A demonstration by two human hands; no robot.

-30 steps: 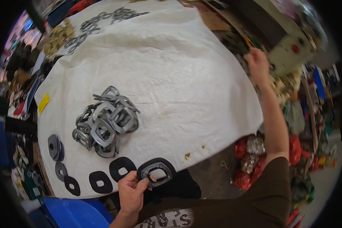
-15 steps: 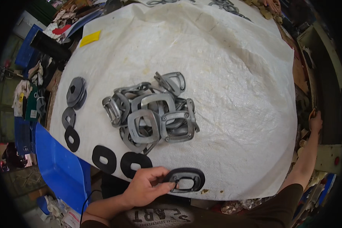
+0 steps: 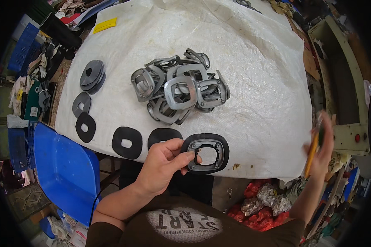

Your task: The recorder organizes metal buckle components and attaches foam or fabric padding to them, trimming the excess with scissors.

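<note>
- Motion blur softens the right hand (image 3: 323,142); its grip looks closed around a slim orange tool (image 3: 311,154) whose tips are hard to make out
- The left hand (image 3: 163,166) partly hides a flat black rounded-square pad (image 3: 164,134)
- A surface covered in wrinkled white woven plastic (image 3: 259,94) bears a heap of grey metal frames (image 3: 193,91); a blue curved plastic shell (image 3: 66,168) stands beside it
- Clamped in the left grip, over the surface's near edge, is a grey metal rounded-square frame (image 3: 208,167) with corner screw holes, backed by a wider black ring (image 3: 226,154)
</note>
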